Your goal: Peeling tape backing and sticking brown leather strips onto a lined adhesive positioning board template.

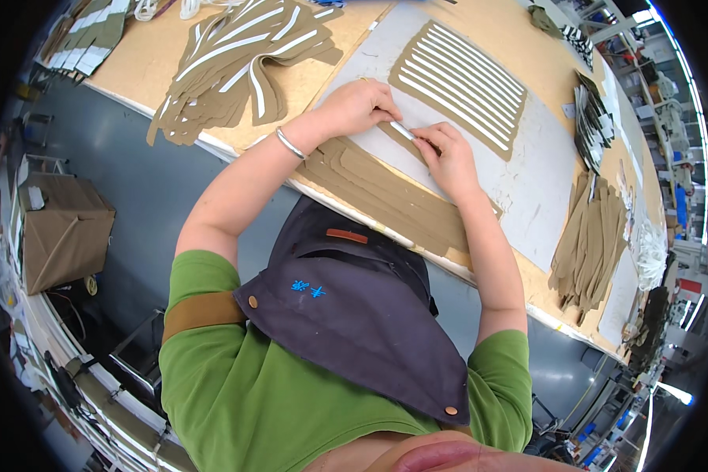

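White strip: a narrow white strip (402, 130) sits between the two hands, over a khaki fabric strip (403, 141) on the grey sheet (527, 212) that covers part of the tan table (149, 47); whether the two are attached cannot be told.
Long axis: diagonal, from far left to near right, roughly parallel to the white stripes of the finished-looking rows and to the near table edge; neither end reads as a front.
Left hand: the left hand (358, 108) is closed in a pinch at the far-left end, its fingertips covering that end.
Right hand: the right hand (451, 160) pinches the near-right end between thumb and forefinger, the other fingers curled.
Reason for the grip: holding both ends apart probably keeps the white strip straight and lined up along the khaki.
Striped rows: khaki strips with white stripes (459, 89) lie side by side just beyond the hands, probably spread flat so that each stripe stays exposed.
Plain stack: overlapping plain khaki strips (377, 197) lie along the near edge, below the hands, likely for easy reach.
Side piles: a loose heap of white-striped khaki pieces (220, 86) lies to the left, and a bundle of khaki strips (588, 244) well to the right.
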Motion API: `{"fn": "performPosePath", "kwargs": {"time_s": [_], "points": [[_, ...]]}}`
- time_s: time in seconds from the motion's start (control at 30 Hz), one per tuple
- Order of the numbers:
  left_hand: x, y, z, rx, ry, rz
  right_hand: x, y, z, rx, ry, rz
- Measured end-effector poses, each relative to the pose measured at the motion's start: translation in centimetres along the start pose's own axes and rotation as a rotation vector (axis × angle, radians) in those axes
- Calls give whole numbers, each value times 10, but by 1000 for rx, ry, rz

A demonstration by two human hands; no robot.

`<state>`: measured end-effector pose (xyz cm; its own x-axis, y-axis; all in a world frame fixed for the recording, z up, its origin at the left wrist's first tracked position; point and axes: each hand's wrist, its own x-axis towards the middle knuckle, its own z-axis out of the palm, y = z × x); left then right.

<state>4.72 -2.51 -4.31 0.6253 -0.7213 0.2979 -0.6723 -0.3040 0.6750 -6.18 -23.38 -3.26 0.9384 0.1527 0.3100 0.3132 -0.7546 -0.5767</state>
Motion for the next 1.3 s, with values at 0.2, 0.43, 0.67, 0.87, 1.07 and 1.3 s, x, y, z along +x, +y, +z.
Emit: {"fn": "performPosePath", "kwargs": {"time_s": [0.2,0.43,0.67,0.87,1.07,1.3], "points": [[-2,-2,0,112,-2,90,-4,6,0,-62,6,-67],[-8,-7,4,361,67,281,-8,0,-1,-223,28,-154],[-19,6,-4,600,10,239,-10,1,-1,-327,20,-207],[-25,26,-10,801,157,119,5,-2,12,-364,60,-210],[-29,45,15,611,-134,-55,17,1,16,-347,50,-260],[-28,66,14,625,-253,-33,-36,10,-35,-330,-6,-185]]}}
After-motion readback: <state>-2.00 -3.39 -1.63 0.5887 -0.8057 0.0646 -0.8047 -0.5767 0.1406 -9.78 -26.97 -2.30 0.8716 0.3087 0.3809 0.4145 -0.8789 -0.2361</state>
